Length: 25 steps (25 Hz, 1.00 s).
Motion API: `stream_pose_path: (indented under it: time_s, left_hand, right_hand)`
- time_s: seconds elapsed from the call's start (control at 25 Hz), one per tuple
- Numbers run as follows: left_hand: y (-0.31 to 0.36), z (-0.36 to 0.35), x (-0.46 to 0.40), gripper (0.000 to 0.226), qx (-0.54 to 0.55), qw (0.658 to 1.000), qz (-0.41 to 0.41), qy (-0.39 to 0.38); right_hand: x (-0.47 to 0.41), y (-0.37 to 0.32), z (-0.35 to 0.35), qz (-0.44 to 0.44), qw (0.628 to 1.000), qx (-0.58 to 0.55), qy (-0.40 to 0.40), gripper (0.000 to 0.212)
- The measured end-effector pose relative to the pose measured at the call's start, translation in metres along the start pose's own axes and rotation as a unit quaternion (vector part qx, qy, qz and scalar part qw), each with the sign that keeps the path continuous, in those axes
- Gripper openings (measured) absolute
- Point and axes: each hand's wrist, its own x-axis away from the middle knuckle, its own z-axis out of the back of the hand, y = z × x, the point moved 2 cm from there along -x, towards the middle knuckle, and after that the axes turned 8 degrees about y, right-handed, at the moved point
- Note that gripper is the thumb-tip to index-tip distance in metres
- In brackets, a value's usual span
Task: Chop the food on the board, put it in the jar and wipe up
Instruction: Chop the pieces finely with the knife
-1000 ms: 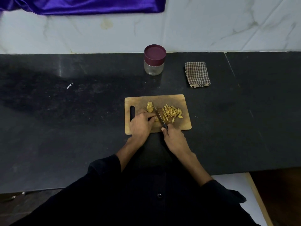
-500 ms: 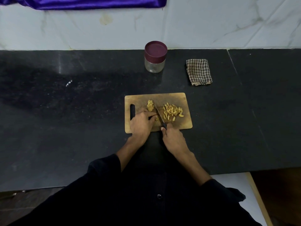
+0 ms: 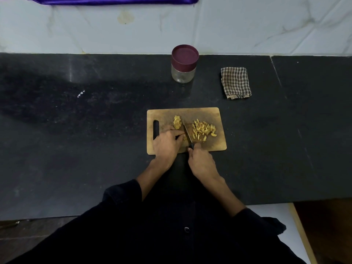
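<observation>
Chopping board [image 3: 209, 113], wooden w/ a slot handle at its left end, lies near the middle of the dark table [image 3: 76, 149], closer to the front edge than the back. On it, right of centre: a pile of cut yellow strips [image 3: 202, 129]. Left of that, an uncut yellow chunk [image 3: 177, 121] toward the board's back half.

Left hand [image 3: 166, 143] rests on the board's front-left part, fingers curled & pressing down on a piece of food just beside the blade; most of that piece is hidden under the fingertips. Right hand [image 3: 202, 161] sits at the board's front edge, wrapped tight round the dark handle of a knife [image 3: 187, 133]. Blade runs diagonally back-left btwn the left fingertips and the strip pile, edge down at the board.

Jar [image 3: 183, 63], clear glass w/ maroon lid on, stands upright near the back edge of the table, well apart from the board. No label or writing readable on it. Checked cloth [image 3: 235, 82], brown & white, folded, lies flat to the jar's right; a small tag shows at its front corner but the print is too small to read.

Faint white mark [image 3: 81, 93] on the table far left, not legible.
</observation>
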Motion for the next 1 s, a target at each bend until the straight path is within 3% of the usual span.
stream_pose_path:
  time_s: [0.52, 1.0]
  left_hand:
    - [0.000, 0.001, 0.002, 0.022, -0.007, 1.000, -0.005, 0.002]
    - [-0.002, 0.002, 0.002, 0.022, 0.020, 1.000, -0.001, 0.014]
  right_hand:
    - [0.014, 0.015, 0.000, -0.020, 0.998, -0.043, 0.032, 0.026]
    - [0.010, 0.006, 0.000, 0.006, 1.000, -0.029, 0.009, 0.022]
